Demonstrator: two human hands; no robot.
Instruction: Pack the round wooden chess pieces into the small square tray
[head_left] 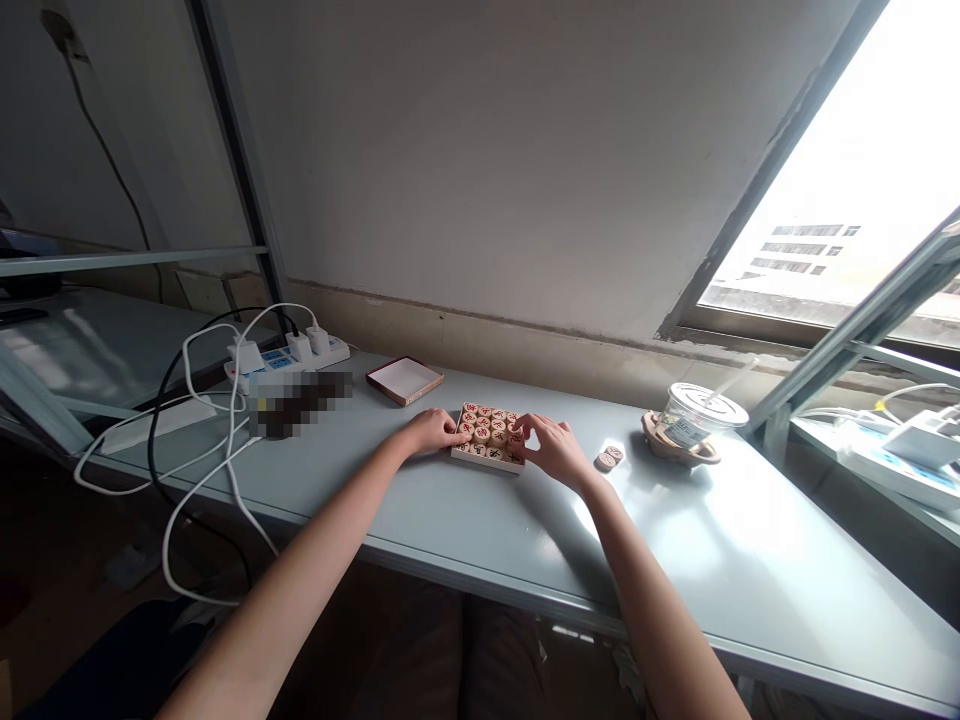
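Head view: hands (432, 431) (559, 450) seemingly touch box rim (487, 462).

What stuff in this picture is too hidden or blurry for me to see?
All in the head view:
Floor of the box: hidden under round pieces.
Whether the right hand pinches a piece: too small to tell.
Dark thing by the cables: blurred into squares.
Words on the cup: too small to read.
End of the right-side power strip: cut off by the picture's right edge.
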